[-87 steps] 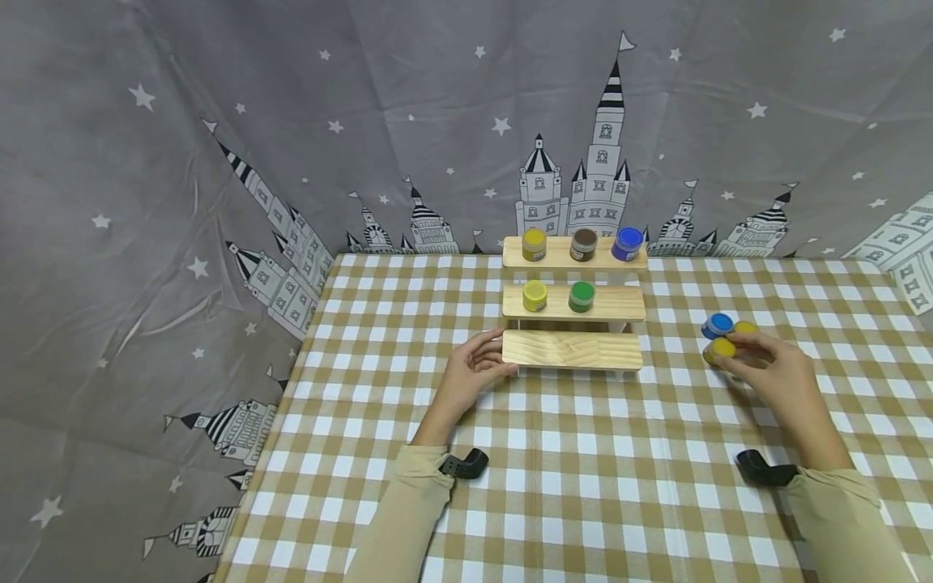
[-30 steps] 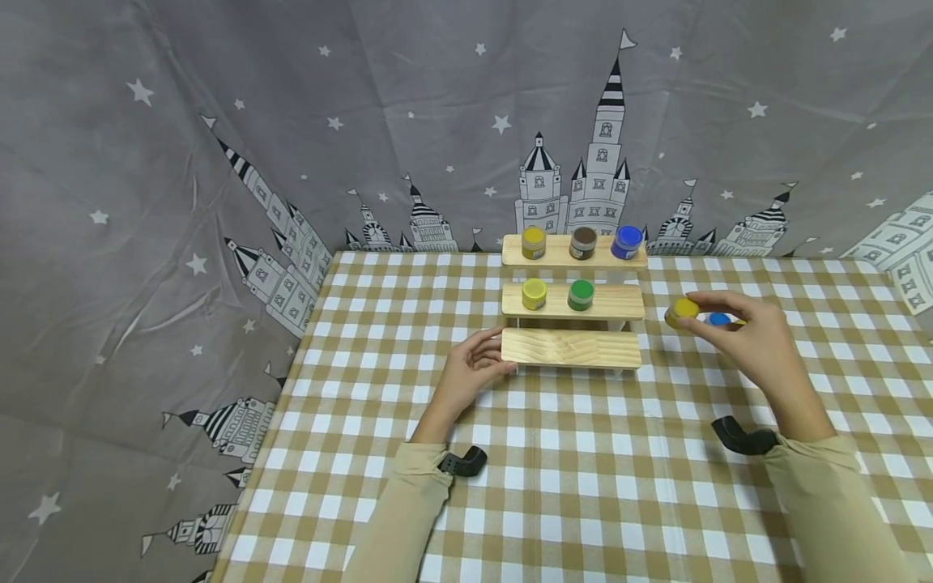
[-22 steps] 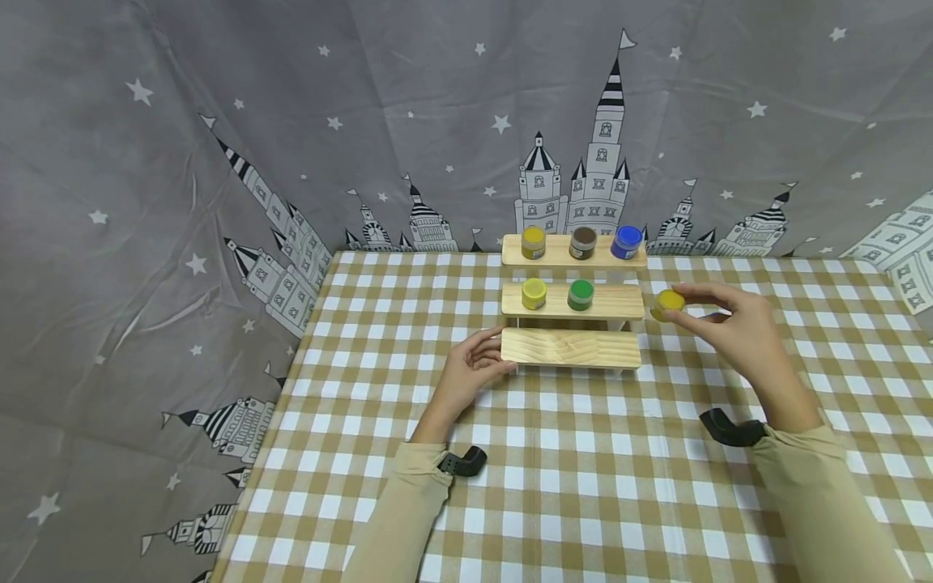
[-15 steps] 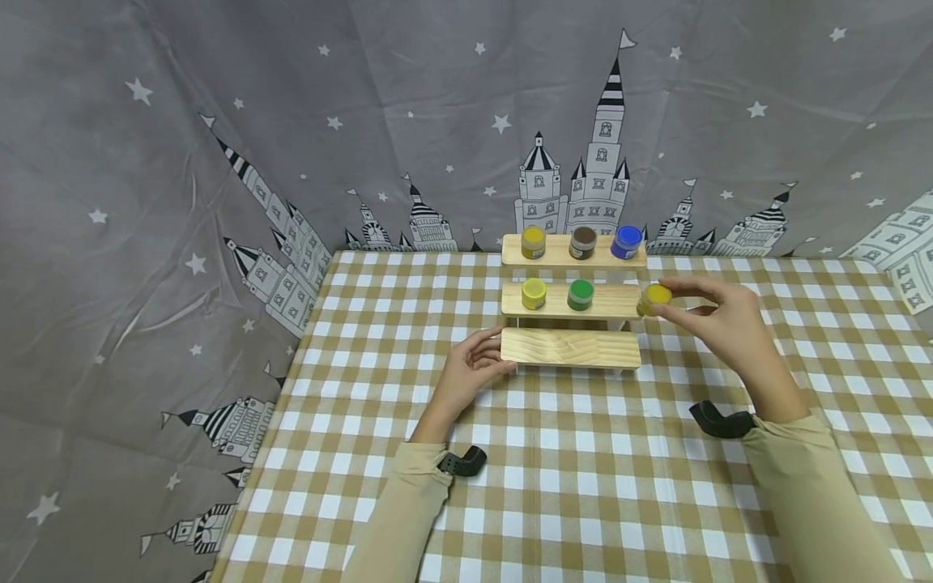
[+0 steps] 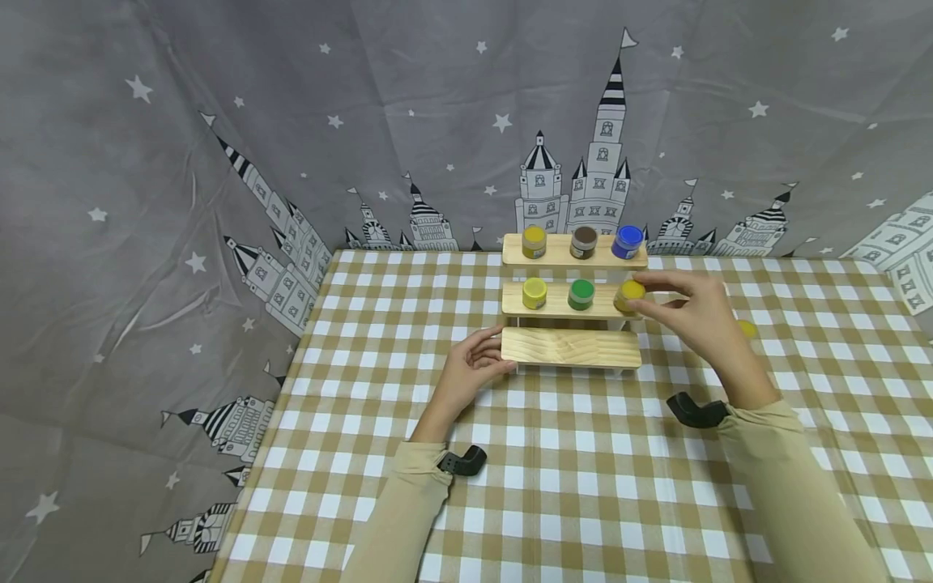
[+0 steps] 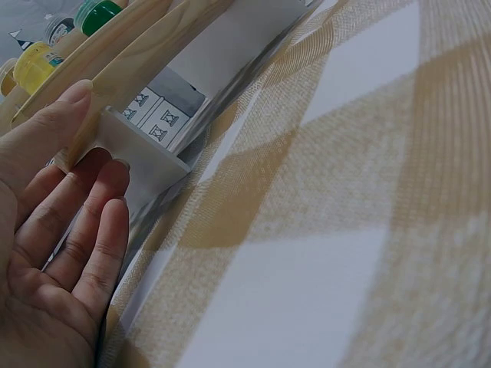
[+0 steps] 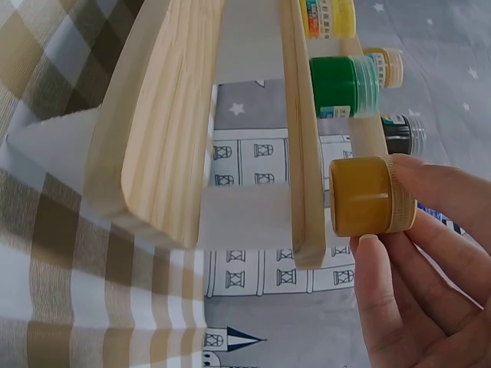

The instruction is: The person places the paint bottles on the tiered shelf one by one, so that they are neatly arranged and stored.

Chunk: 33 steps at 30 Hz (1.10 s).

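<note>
My right hand (image 5: 688,312) pinches a mustard-yellow paint jar (image 7: 360,197) between thumb and fingers, at the right end of the rack's middle board. In the right wrist view a narrow gap shows between jar and board. My left hand (image 5: 470,372) holds the left end of the lowest board (image 5: 572,348) of the wooden three-step rack, thumb on top and fingers below. On the middle board stand a bright yellow jar (image 5: 534,293) and a green jar (image 5: 581,294). Along the top board are a yellow jar (image 5: 534,242), a brown jar (image 5: 583,242) and a blue jar (image 5: 627,241).
Another yellow jar (image 5: 747,328) shows on the checked tablecloth (image 5: 583,486) behind my right hand. The blue jar seen near it earlier is hidden by that hand. A grey curtain (image 5: 437,121) with castles and stars hangs behind the rack.
My right hand has lifted the mustard-yellow jar from the tablecloth and carried it left to the right end of the middle board. My left hand has stayed on the rack.
</note>
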Available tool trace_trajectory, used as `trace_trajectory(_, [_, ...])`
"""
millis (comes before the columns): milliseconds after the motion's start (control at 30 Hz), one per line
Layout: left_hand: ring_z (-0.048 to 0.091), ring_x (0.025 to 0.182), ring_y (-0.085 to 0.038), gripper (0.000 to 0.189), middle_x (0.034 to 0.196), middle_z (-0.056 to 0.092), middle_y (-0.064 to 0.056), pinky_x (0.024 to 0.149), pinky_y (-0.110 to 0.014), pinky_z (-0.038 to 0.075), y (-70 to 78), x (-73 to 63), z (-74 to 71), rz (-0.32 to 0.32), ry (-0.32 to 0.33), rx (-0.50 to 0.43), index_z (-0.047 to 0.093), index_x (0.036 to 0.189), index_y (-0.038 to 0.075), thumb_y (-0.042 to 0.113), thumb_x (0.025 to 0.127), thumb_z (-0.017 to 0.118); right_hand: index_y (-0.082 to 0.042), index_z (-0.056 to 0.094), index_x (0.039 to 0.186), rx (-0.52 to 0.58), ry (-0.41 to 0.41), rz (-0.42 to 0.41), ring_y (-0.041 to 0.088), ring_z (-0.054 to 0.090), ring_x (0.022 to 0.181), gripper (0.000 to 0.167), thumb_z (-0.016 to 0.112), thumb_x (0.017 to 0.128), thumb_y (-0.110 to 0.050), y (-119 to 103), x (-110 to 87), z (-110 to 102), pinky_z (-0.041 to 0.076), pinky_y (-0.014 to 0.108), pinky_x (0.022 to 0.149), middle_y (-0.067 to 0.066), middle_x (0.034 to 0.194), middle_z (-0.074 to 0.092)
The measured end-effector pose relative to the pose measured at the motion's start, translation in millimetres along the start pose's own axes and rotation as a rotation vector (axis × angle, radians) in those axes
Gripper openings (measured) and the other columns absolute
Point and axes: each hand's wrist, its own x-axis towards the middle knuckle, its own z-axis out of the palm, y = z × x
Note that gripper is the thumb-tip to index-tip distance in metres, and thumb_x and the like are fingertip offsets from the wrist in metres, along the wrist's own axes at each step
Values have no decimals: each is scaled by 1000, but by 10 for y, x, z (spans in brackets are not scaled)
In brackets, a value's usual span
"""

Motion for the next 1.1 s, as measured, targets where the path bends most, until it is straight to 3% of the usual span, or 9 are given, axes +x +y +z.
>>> trace_trajectory(233, [69,95,-10,67,127,71,-17,87,-19,62,5,5,0,2,0,6,57,146,6,6,85,84,-8,74,127,-3,-19,41,-13,57,100,41,82,91,-26,-4,24,50,54,5,76,12,130,73])
trace_trajectory(467, [69,95,-8,66,128,70,-19,88,-19,62,15,0,2,-5,3,9,57,146,5,4,86,83,-9,71,131,6,-39,59,7,64,110,44,80,93,-30,1,22,55,54,5,78,11,133,71])
trace_trajectory(733, [69,95,-7,65,128,71,-18,88,-19,62,30,-9,0,-9,10,8,58,145,6,4,85,83,-9,73,127,21,5,43,-14,59,99,42,81,92,-29,43,-24,2,55,5,77,15,128,73])
trace_trajectory(1033, [69,95,-9,66,128,71,-18,88,-19,62,26,-6,-4,-5,3,7,58,146,7,4,85,84,-14,73,129,-29,34,88,-12,58,100,40,79,93,-33,120,-95,-118,51,2,77,13,127,73])
trace_trajectory(1100, [70,96,-10,66,128,71,-18,88,-20,62,28,-5,-3,0,-2,5,58,146,7,4,85,84,-14,73,128,-34,43,85,-12,59,100,40,79,93,-33,139,-116,-150,51,2,77,3,123,75])
